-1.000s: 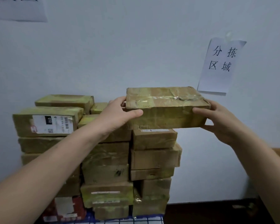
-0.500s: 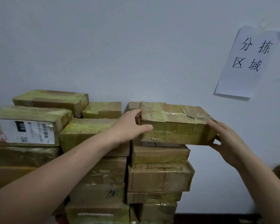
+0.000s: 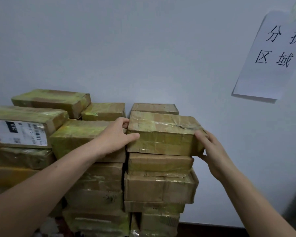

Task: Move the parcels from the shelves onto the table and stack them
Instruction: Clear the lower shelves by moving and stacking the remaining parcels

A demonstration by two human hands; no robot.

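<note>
A brown taped cardboard parcel [image 3: 164, 134] lies on top of the right-hand column of a tall stack of parcels [image 3: 159, 185]. My left hand [image 3: 116, 135] grips its left end, thumb on the front face and fingers behind. My right hand [image 3: 207, 146] holds its right end, fingers curled round the corner. The parcel rests flat on the box below, overhanging a little to the right. The table under the stack is hidden.
More parcels fill the left, among them one with a white shipping label [image 3: 19, 132]. The stack stands against a pale wall [image 3: 143, 48]. A paper sign with black characters [image 3: 272, 55] hangs at the upper right. A dark floor edge [image 3: 212, 230] shows below.
The parcel came down from above the stack and now rests on the right column's top box. Both hands stayed on its ends. The view moved closer.
</note>
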